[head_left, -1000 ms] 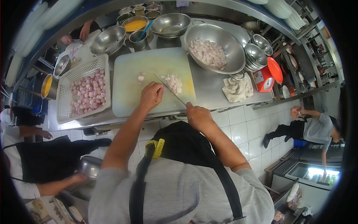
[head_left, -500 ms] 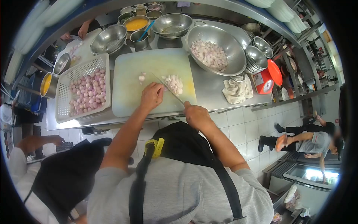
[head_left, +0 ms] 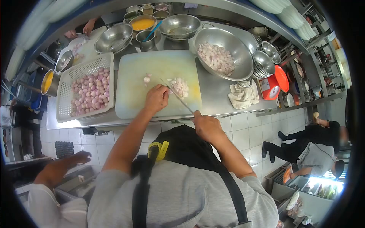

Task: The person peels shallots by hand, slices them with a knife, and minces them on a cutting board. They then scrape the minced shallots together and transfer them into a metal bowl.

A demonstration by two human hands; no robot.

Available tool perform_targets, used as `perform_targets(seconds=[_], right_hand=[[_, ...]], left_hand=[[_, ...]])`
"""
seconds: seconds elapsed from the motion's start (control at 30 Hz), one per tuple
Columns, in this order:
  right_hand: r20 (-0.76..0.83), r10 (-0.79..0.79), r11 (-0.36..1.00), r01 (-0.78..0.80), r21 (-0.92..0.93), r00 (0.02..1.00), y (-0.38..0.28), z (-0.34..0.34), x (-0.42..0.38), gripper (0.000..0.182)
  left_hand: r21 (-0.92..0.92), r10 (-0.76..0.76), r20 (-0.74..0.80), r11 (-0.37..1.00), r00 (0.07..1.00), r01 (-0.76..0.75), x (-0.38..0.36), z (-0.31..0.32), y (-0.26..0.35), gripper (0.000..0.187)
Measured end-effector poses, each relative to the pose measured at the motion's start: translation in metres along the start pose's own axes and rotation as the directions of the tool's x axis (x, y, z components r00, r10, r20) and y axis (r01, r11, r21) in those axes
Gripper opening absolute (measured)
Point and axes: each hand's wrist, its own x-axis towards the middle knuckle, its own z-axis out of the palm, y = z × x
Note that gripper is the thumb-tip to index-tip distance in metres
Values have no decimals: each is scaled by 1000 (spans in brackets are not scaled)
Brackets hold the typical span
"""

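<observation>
In the head view my right hand [head_left: 207,126] is wrapped round the handle of a knife [head_left: 178,96]. Its blade slants up and left across the pale cutting board [head_left: 133,97]. Close to the blade's left side, my left hand [head_left: 157,98] has its fingers curled on a shallot [head_left: 170,91], which is mostly hidden by them. Chopped shallot [head_left: 180,86] lies in a small heap right of the blade. A few peeled pieces [head_left: 147,79] rest on the board beyond my left hand.
A white basket [head_left: 64,87] of peeled shallots stands left of the board. To the right are a large colander [head_left: 243,57] of cut shallots, a crumpled cloth [head_left: 243,95] and a red scale [head_left: 270,88]. Steel bowls [head_left: 114,37] line the back. Co-workers stand on both sides.
My right hand and the knife handle have shifted slightly right and down. At the left, a co-worker's arm has moved lower; at the right, a co-worker has bent towards a lit fridge.
</observation>
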Motion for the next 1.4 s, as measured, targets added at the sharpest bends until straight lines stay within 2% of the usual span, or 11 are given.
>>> perform_targets(seconds=[0.1, 0.3, 0.43, 0.6, 0.7, 0.8, 0.9, 1.0, 1.1, 1.2, 1.4], right_hand=[[-132, -81, 997, 79, -17, 988, 10, 21, 22, 16], [-52, -47, 999, 48, 13, 998, 4, 1, 2, 17], [-86, -73, 997, 71, -19, 994, 11, 15, 22, 18], [-22, -50, 997, 51, 49, 998, 8, 3, 3, 22], [-52, -63, 998, 63, 0, 997, 11, 16, 24, 23], [-16, -30, 998, 31, 50, 999, 4, -1, 4, 24], [-65, -69, 997, 70, 15, 995, 16, 20, 15, 24], [-79, -79, 997, 81, 21, 994, 12, 14, 18, 24], [-19, -25, 999, 26, 29, 1000, 2, -5, -2, 22], [-85, -79, 996, 82, 27, 993, 12, 18, 20, 23], [-14, -30, 999, 30, 26, 999, 5, 0, 1, 22]], left_hand=[[-11, 2, 11, 1000, 1000, -2, 1, -1, 2, 5], [7, 20, -16, 1000, 1000, -20, 0, 0, 0, 5], [-4, 45, -19, 999, 999, -45, 0, 1, -1, 7], [-33, 24, -50, 999, 998, -26, 0, 0, 1, 6], [-9, 37, -15, 999, 999, -37, 0, 1, -1, 6], [9, 41, -45, 999, 998, -41, -1, 0, 0, 5], [-22, 64, -41, 998, 997, -65, 0, 1, -2, 5], [-23, 42, -42, 999, 998, -42, 1, -2, 3, 4], [-19, 71, -59, 997, 996, -72, 0, -2, 0, 4], [-28, 42, -39, 999, 998, -43, -1, 0, 0, 4], [-27, 58, -45, 998, 997, -59, 0, -2, 0, 6]])
